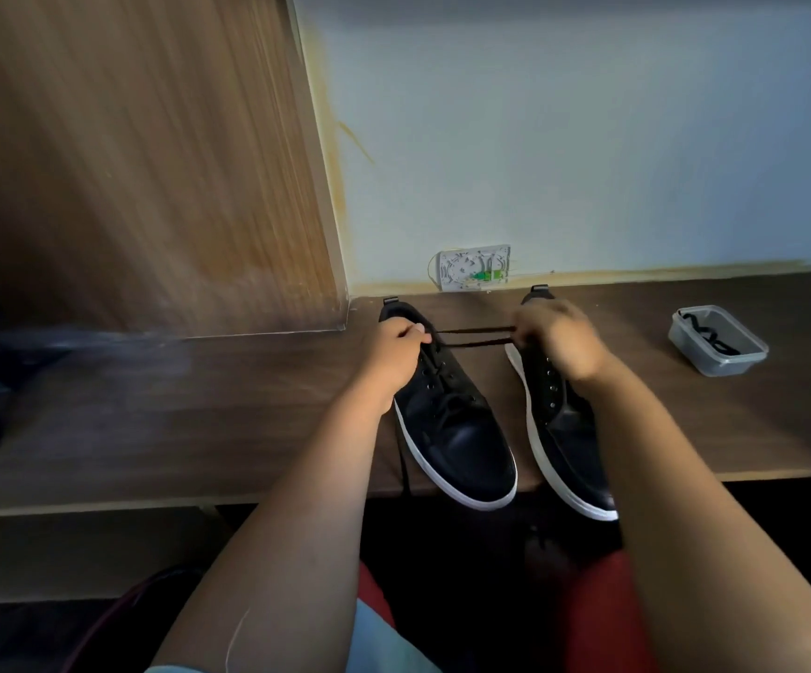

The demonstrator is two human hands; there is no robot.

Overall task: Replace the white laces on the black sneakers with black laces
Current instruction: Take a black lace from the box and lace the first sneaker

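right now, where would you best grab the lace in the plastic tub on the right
Likely from straight above: the clear tub is open-topped with walls all round, so a side approach is blocked. Pinch the black lace at a raised bend of its loose coil, where it appears to lift off the tub floor.

Count, head view: two hands, left (396, 344) and right (559, 340). Two sneakers, one left (452, 420), one right (563, 429). One black lace (474, 335) in two strands between the hands. One tub (716, 340) holding one more lace (712, 335). One wall box (474, 267). One desk (199, 420).
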